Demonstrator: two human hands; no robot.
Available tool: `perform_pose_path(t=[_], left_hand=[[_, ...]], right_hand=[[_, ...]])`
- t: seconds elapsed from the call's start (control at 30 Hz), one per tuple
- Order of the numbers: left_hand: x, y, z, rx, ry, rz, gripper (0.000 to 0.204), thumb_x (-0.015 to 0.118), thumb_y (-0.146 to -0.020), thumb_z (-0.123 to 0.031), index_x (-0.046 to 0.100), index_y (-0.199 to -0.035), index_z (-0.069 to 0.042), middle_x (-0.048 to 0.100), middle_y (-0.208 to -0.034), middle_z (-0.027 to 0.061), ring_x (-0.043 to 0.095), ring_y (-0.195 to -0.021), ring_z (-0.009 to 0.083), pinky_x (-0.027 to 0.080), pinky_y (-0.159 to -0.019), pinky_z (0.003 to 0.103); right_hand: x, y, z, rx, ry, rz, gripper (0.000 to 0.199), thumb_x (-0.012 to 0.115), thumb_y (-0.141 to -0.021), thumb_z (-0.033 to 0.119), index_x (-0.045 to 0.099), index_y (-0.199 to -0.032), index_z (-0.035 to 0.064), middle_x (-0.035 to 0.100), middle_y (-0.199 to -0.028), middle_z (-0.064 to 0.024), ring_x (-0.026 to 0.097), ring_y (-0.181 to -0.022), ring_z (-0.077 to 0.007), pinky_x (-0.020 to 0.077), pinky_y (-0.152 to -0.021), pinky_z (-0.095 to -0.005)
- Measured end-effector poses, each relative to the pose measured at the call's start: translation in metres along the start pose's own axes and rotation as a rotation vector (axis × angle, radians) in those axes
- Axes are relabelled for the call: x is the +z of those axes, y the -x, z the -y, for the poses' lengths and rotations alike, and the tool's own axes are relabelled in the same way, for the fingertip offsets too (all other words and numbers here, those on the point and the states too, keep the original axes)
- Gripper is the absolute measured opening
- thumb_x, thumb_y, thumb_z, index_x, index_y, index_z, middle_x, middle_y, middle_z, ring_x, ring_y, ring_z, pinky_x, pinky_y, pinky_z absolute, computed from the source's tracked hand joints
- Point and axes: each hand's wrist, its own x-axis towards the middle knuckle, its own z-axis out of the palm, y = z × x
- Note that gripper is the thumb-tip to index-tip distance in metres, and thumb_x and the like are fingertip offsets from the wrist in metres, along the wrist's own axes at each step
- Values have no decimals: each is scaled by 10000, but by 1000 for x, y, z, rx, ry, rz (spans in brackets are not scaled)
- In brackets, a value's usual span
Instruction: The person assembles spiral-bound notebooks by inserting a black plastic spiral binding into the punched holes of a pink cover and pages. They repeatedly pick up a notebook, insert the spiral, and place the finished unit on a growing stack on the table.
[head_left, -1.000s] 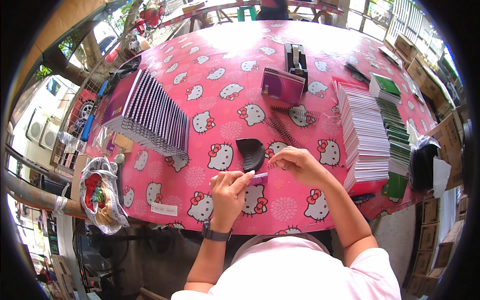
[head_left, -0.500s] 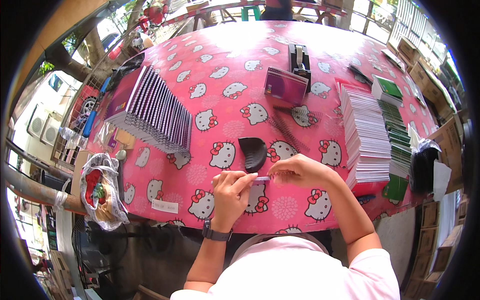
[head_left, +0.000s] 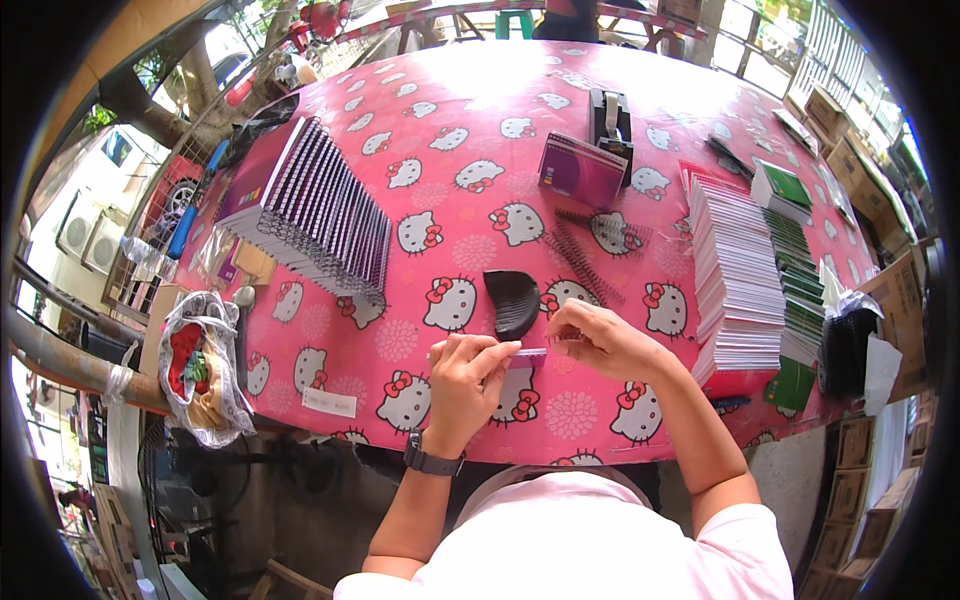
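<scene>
Close to the table's front edge, my left hand (head_left: 463, 385) grips a small purple notebook (head_left: 531, 357), held edge-on so only a thin strip of it shows past the fingertips. My right hand (head_left: 608, 342) hovers just right of the notebook's end, its fingers curled into a pinch; whatever they hold is too small to make out. Directly beyond the notebook lies a black curved, ribbed pad (head_left: 513, 304). Farther off, loose dark spiral binding coils (head_left: 583, 262) are scattered on the pink patterned tablecloth (head_left: 470, 255).
A tall stack of spiral-bound purple notebooks (head_left: 312, 215) stands at left, beside a plastic bag (head_left: 208, 375). Beyond the coils are another purple notebook (head_left: 582, 172) and a black tape dispenser (head_left: 611, 125). White-edged booklets (head_left: 735, 280) and green booklets (head_left: 795, 275) line the right side.
My right hand has drawn slightly away from the notebook's end, with its fingers lifted a little. My left hand keeps its grip. The whole view has shifted slightly.
</scene>
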Motion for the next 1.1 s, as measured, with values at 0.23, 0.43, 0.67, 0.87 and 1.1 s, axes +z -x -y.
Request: perform_pose_path(t=[0.23,0.43,0.67,0.87,1.1], left_hand=[[0,1,-1,-10,-5,2,184,700,-760,-70,715,-927,-146,619,-802,-16,549,-776,163,370,-747,316],[0,2,1,-6,-11,9,193,697,-756,-69,715,-930,-150,618,-802,-18,551,-776,161,371,-746,318],[-2,1,-1,-3,1,19,230,685,-731,-31,717,-924,-151,612,-800,-22,547,-773,163,367,-749,319],[-3,3,-2,-8,10,17,241,681,-720,-17,715,-919,-150,608,-798,-21,544,-767,167,364,-746,323],[-2,4,0,-9,4,7,222,681,-738,-33,709,-927,-145,610,-802,-16,549,-782,172,367,-748,327]], right_hand=[[2,-3,4,-74,60,-19,120,594,-851,-4,596,-967,30,530,-850,-82,558,-782,-236,463,-676,-338],[3,-3,1,-68,76,-3,117,600,-856,15,599,-972,36,524,-841,-83,552,-767,-231,457,-669,-336],[2,-3,3,-33,10,64,88,552,-907,89,579,-958,22,529,-854,-108,565,-771,-264,456,-689,-377],[1,-4,11,-118,137,34,129,543,-915,125,583,-978,20,561,-843,-117,581,-765,-286,462,-689,-388],[-1,-6,9,-24,136,162,158,575,-889,113,572,-1026,34,588,-897,-135,590,-816,-304,469,-706,-402]])
